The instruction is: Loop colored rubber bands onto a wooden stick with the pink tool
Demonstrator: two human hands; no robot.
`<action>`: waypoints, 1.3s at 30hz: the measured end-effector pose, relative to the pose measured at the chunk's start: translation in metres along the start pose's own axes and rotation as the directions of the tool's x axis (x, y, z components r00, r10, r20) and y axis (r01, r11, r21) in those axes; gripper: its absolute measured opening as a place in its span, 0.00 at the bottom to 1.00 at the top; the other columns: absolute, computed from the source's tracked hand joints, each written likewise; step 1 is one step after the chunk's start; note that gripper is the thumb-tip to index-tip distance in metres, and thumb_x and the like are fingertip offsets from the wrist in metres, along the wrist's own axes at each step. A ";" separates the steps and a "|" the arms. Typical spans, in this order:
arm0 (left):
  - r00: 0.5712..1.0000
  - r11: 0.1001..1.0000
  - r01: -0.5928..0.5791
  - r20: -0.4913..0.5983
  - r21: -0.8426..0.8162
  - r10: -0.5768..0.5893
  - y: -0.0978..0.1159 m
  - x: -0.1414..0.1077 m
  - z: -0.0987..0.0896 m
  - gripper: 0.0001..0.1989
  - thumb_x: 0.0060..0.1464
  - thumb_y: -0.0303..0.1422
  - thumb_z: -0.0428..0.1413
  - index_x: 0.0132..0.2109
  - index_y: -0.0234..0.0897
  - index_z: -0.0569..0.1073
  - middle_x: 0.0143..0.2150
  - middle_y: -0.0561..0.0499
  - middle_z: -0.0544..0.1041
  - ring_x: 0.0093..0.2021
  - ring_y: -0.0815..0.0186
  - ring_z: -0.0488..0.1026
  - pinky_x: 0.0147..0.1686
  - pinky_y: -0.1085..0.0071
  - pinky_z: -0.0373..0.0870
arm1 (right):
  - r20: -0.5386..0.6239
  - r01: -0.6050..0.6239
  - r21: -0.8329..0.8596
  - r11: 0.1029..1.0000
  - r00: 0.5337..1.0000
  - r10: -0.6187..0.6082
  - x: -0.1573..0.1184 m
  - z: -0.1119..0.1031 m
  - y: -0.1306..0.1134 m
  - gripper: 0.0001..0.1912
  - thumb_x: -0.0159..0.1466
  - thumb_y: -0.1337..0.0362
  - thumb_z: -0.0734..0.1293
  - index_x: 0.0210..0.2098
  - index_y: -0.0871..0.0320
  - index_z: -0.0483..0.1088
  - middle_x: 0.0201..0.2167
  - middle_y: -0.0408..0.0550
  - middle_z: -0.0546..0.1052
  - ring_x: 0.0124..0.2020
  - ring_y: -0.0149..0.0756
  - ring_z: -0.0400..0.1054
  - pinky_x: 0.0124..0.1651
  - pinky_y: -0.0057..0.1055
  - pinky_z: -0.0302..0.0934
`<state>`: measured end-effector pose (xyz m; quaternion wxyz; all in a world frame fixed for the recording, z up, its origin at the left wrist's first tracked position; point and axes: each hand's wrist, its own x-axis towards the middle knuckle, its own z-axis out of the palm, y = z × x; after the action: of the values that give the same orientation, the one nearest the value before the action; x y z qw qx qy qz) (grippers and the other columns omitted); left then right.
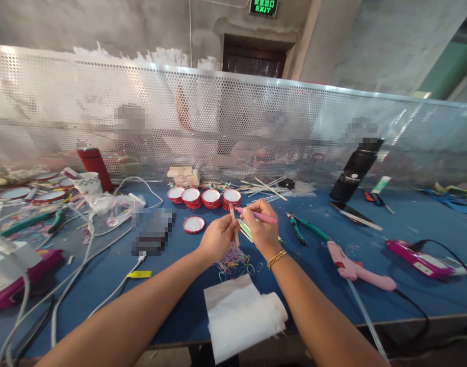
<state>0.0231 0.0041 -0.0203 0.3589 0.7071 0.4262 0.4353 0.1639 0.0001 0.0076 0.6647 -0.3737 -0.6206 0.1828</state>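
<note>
Just beyond the bands [233,265], the left hand [217,238] pinches the flat stick [234,227] between thumb and bent fingers, which are pressed together with no wide gap. The stick stands tilted, its upper end poking out above the fingertips and its lower end reaching down toward the bands. Beyond the bands and a little to their right, the right hand [262,229] holds the pink pen [262,216] in a writing grip, fingers closed around the barrel. The pen's tip points left at the stick's upper part; whether it touches is too small to tell. A bracelet [277,259] circles the right wrist. Loose and tangled, the bands lie on the blue surface [176,316], with the white cloth [247,316] on their near side, partly folded. Past the bands and mostly to their left are four stacks of red-rimmed discs [191,197], plus a single disc [194,225] apart from them. Farther left of the bands lies the phone [157,232]. To their right are the green-handled pliers [314,229], opened somewhat, and beyond those the pink glue gun [356,270], lying on its side.
</note>
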 end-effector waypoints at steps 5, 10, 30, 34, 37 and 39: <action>1.000 1.000 -0.010 -0.005 0.024 0.010 0.001 0.000 0.000 0.20 0.64 0.48 0.45 0.32 0.38 0.65 0.22 0.56 0.66 0.23 0.70 0.61 0.24 0.73 0.55 | 0.023 -0.002 0.010 1.000 1.000 0.002 0.000 0.000 0.000 0.09 0.62 0.61 0.67 0.27 0.54 0.67 0.25 0.42 0.75 0.29 0.36 0.70 0.36 0.33 0.64; 1.000 1.000 -0.002 -0.010 0.011 0.002 0.002 0.000 0.000 0.20 0.63 0.49 0.45 0.32 0.38 0.65 0.23 0.56 0.66 0.23 0.70 0.61 0.24 0.72 0.56 | 0.006 -0.011 0.008 1.000 1.000 0.011 0.000 0.000 0.000 0.09 0.62 0.61 0.67 0.26 0.54 0.67 0.24 0.41 0.74 0.28 0.36 0.70 0.35 0.33 0.64; 1.000 1.000 -0.004 -0.009 -0.008 0.003 0.003 -0.001 -0.001 0.20 0.64 0.48 0.46 0.31 0.37 0.65 0.23 0.57 0.65 0.23 0.71 0.60 0.24 0.73 0.56 | 0.010 -0.005 0.013 1.000 1.000 0.005 -0.001 -0.001 0.001 0.08 0.61 0.62 0.67 0.26 0.54 0.67 0.24 0.41 0.74 0.28 0.35 0.70 0.35 0.33 0.64; 1.000 1.000 -0.008 0.000 -0.007 0.008 0.005 -0.001 -0.001 0.20 0.64 0.48 0.45 0.31 0.37 0.65 0.22 0.57 0.64 0.23 0.71 0.60 0.24 0.73 0.55 | 0.021 0.016 0.015 1.000 1.000 -0.016 -0.001 0.000 0.001 0.09 0.62 0.62 0.67 0.26 0.55 0.67 0.25 0.42 0.74 0.30 0.35 0.70 0.37 0.32 0.64; 1.000 1.000 -0.006 0.003 -0.015 0.006 0.005 -0.001 -0.001 0.20 0.64 0.48 0.45 0.32 0.37 0.65 0.22 0.57 0.63 0.22 0.71 0.59 0.23 0.73 0.55 | 0.028 0.026 -0.015 1.000 0.999 -0.026 0.000 0.000 0.001 0.08 0.62 0.63 0.67 0.26 0.55 0.67 0.24 0.42 0.74 0.29 0.35 0.70 0.36 0.32 0.63; 1.000 1.000 -0.006 -0.001 -0.016 0.006 0.005 -0.001 -0.001 0.20 0.64 0.48 0.46 0.31 0.37 0.65 0.22 0.57 0.63 0.22 0.71 0.59 0.23 0.73 0.55 | 0.013 0.021 -0.012 1.000 1.000 -0.020 0.000 0.000 0.001 0.09 0.62 0.63 0.67 0.26 0.55 0.67 0.24 0.42 0.74 0.29 0.35 0.70 0.36 0.33 0.63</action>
<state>0.0229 0.0012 -0.0158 0.3631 0.7052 0.4208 0.4403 0.1645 0.0007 0.0067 0.6604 -0.3700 -0.6297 0.1746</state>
